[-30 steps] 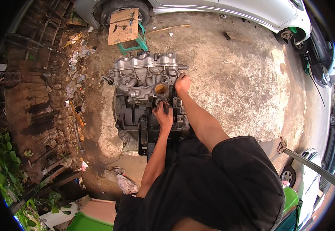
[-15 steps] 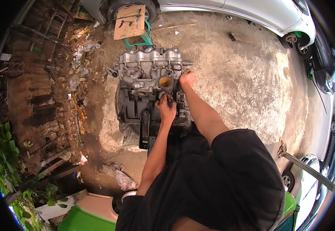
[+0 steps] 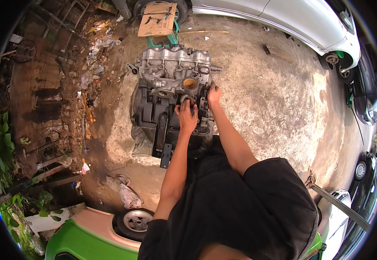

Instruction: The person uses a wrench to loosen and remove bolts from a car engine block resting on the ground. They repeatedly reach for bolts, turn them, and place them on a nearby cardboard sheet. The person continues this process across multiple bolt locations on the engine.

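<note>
In front of me a bare car engine (image 3: pixel 175 56) rests on the ground, its silver ribbed cover at the far end. A cast intake manifold (image 3: pixel 157 81) runs across it, with a round, brownish throttle opening (image 3: pixel 190 84). My left hand (image 3: pixel 187 116) is curled against the engine just below that opening, fingertips closed around a small part they mostly hide. At the engine's right side, my right hand (image 3: pixel 214 95) is closed with the fingers bent inward; what it grips is hidden. A dark metal bracket (image 3: pixel 160 135) juts toward me left of my left forearm.
Beyond the engine, a board with tools (image 3: pixel 157 19) lies on a green stool (image 3: pixel 173 38). A silver car (image 3: pixel 275 19) is at the far right. Litter (image 3: pixel 96 52) lines the left ground. Behind me at left is a green vehicle (image 3: pixel 88 242) with its wheel (image 3: pixel 137 220).
The view has shifted slightly, so the engine sits a little differently in it. My left fingers have changed their hold below the throttle opening. My right hand has slid slightly nearer along the engine's side.
</note>
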The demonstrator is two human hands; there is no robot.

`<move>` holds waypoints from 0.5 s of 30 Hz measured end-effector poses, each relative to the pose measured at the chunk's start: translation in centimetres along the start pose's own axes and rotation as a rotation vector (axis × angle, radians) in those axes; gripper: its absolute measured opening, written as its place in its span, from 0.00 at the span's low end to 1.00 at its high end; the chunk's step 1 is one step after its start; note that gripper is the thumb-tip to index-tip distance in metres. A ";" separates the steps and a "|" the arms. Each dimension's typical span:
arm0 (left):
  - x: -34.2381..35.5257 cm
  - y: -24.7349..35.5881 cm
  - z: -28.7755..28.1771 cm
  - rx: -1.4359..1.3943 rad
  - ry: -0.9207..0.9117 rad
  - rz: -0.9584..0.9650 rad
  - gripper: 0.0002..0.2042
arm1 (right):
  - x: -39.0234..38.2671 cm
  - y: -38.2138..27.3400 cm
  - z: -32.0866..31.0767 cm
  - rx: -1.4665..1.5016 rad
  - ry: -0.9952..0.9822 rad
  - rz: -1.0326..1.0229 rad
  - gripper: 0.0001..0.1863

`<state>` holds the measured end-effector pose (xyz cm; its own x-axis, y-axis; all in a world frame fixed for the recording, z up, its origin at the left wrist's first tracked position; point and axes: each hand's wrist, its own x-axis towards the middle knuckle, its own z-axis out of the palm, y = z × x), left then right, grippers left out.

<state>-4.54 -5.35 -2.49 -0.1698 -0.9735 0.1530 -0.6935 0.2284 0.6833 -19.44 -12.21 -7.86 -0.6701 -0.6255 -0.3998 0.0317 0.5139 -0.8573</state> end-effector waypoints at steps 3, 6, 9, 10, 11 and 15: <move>-0.5 -0.4 -0.2 -0.063 -0.030 -0.045 0.17 | -1.8 1.4 -1.4 0.470 -0.253 0.032 0.29; -1.1 -0.5 -0.6 -0.092 -0.076 -0.064 0.20 | -2.0 1.4 -3.7 0.709 -0.555 0.072 0.21; -1.3 -0.3 -0.9 -0.107 -0.058 -0.049 0.23 | -1.7 0.6 -4.4 0.846 -0.524 0.168 0.20; -1.4 -0.3 -0.9 -0.151 -0.064 -0.054 0.24 | -1.4 0.3 -4.5 0.875 -0.480 0.217 0.20; -1.6 -0.2 -0.8 -0.196 -0.072 -0.061 0.25 | -1.0 0.2 -4.8 0.901 -0.434 0.268 0.20; -1.8 0.1 0.1 -0.235 -0.025 -0.115 0.28 | 2.9 -2.2 -6.0 0.931 -0.314 0.396 0.17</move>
<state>-4.35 -3.53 -2.78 -0.1182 -0.9918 0.0492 -0.5283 0.1048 0.8426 -25.90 -11.57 -5.18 -0.2696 -0.7039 -0.6572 0.8509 0.1454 -0.5048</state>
